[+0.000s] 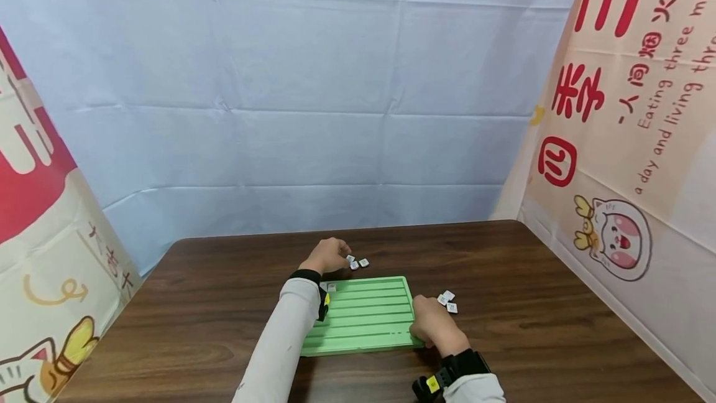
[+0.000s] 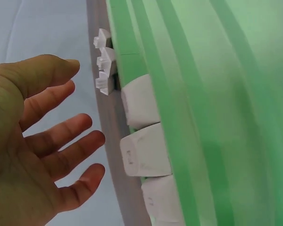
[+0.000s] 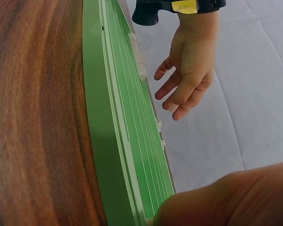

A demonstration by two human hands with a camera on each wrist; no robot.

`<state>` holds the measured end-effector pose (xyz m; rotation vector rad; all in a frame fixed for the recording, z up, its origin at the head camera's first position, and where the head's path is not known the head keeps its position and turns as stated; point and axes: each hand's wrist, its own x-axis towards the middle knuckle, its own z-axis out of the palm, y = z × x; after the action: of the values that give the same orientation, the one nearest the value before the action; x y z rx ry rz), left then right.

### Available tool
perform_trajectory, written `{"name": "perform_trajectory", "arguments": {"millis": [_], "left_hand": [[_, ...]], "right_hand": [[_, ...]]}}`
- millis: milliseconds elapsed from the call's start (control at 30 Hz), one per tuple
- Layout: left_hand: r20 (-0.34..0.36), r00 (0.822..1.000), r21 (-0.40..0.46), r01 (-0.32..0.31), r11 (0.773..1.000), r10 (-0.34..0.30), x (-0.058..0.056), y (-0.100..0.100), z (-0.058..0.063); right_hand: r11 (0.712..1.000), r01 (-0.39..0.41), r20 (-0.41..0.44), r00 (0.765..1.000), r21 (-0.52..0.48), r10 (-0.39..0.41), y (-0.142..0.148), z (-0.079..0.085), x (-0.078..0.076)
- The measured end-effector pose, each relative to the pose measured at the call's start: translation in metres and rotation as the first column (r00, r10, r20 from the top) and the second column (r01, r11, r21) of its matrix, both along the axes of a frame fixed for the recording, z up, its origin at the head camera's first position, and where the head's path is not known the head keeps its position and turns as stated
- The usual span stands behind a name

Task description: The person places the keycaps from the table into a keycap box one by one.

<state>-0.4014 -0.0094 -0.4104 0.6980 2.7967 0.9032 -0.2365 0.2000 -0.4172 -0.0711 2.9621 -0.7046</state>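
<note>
My left hand [image 1: 329,255] hovers past the far left corner of the green tray [image 1: 363,328], just beside two loose white tiles [image 1: 358,263] on the table [image 1: 196,303]. In the left wrist view its fingers [image 2: 61,141] are spread and relaxed, holding nothing. My right hand [image 1: 433,323] rests on the tray's near right corner; whether it grips the rim or only presses on it I cannot tell, since the fingers are hidden in the head view and blurred in the right wrist view. The tray lies flat near the middle of the table, with a few tiles [image 2: 144,150] seated in its far left groove. Three more tiles [image 1: 447,301] lie on the wood just right of the tray, close to my right hand.
</note>
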Motion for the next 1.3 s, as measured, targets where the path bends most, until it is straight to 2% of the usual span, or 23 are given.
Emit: {"name": "perform_trajectory", "arguments": {"millis": [333,767,967,1033,1300], "left_hand": [[-0.001,0.996,-0.075,0.087,0.993,-0.088,-0.010,0.006,-0.005],[0.052,0.997,-0.180,0.067,0.981,-0.059,-0.010,0.017,-0.006],[-0.024,0.998,-0.231,0.053,0.971,-0.061,-0.010,0.016,-0.005],[-0.060,0.997,-0.231,0.038,0.972,-0.053,-0.010,0.015,-0.006],[-0.126,0.992,-0.195,0.007,0.981,-0.032,-0.011,0.013,-0.011]], "right_hand": [[1.000,-0.011,-0.005,1.000,0.006,0.011,-0.001,0.001,-0.001],[1.000,-0.018,-0.010,1.000,-0.020,0.018,-0.003,0.001,0.001],[1.000,-0.004,0.006,1.000,0.003,0.004,-0.003,0.002,0.001],[1.000,0.004,0.018,1.000,0.009,-0.005,-0.003,0.002,0.000],[1.000,0.011,0.021,1.000,0.021,-0.011,-0.001,0.000,0.001]]}}
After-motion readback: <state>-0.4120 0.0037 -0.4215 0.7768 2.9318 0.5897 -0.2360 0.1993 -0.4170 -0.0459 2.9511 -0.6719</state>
